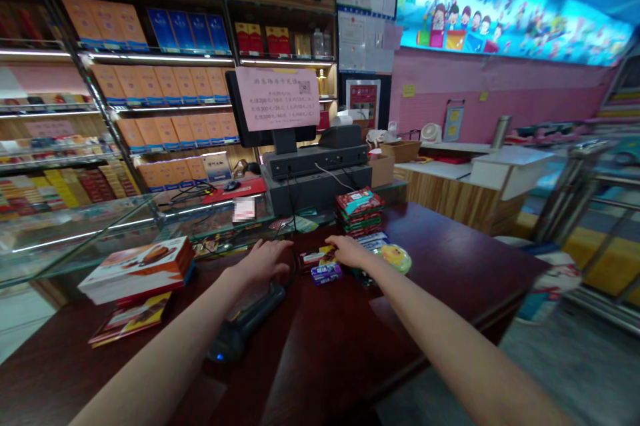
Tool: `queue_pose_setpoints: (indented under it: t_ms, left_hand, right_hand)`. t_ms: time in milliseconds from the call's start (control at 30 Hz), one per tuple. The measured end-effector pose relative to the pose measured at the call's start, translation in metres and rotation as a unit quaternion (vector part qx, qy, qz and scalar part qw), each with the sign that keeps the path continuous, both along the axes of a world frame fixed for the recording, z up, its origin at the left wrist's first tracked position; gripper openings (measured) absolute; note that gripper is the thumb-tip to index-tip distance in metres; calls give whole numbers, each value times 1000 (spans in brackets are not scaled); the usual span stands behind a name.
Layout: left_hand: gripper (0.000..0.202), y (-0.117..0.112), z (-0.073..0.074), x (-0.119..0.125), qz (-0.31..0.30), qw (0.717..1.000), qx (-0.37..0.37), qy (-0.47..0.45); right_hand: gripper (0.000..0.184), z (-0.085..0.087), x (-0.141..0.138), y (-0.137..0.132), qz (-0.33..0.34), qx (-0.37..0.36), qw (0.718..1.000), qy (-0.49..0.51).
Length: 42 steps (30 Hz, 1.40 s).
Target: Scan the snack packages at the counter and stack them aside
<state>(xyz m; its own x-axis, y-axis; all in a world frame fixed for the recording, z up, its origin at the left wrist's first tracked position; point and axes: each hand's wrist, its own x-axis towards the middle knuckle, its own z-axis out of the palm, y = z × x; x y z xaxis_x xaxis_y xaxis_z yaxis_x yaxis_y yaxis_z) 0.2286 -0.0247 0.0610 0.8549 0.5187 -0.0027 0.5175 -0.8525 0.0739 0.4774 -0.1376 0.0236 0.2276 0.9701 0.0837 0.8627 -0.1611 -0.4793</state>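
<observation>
My left hand (pixel 265 261) lies palm down on the dark red wooden counter (pixel 320 359), fingers extended, just beyond the top end of a black handheld barcode scanner (pixel 245 321). A cable runs from the scanner. My right hand (pixel 351 251) reaches over a small group of snack packets (pixel 316 259), its fingertips on or just above them. A purple-blue packet (pixel 326 273) lies just below those fingertips. Beyond my right hand stands a stack of red and green packs (pixel 359 211), and a yellow-green item in clear wrapping (pixel 396 258) lies to its right.
Stacked brochures (pixel 136 271) lie at the counter's left, beside a glass display case (pixel 75 239). Behind the hands stand a black point-of-sale terminal (pixel 315 163) and a monitor bearing a pink notice (pixel 277 99). Shelves of boxed goods (pixel 160 99) fill the back left.
</observation>
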Motion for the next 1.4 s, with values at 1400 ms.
queue_pose_setpoints:
  t_ms: [1400]
  left_hand:
    - [76, 1, 4, 11, 23, 995, 2, -94]
  right_hand:
    - [88, 35, 4, -2, 66, 76, 994, -42]
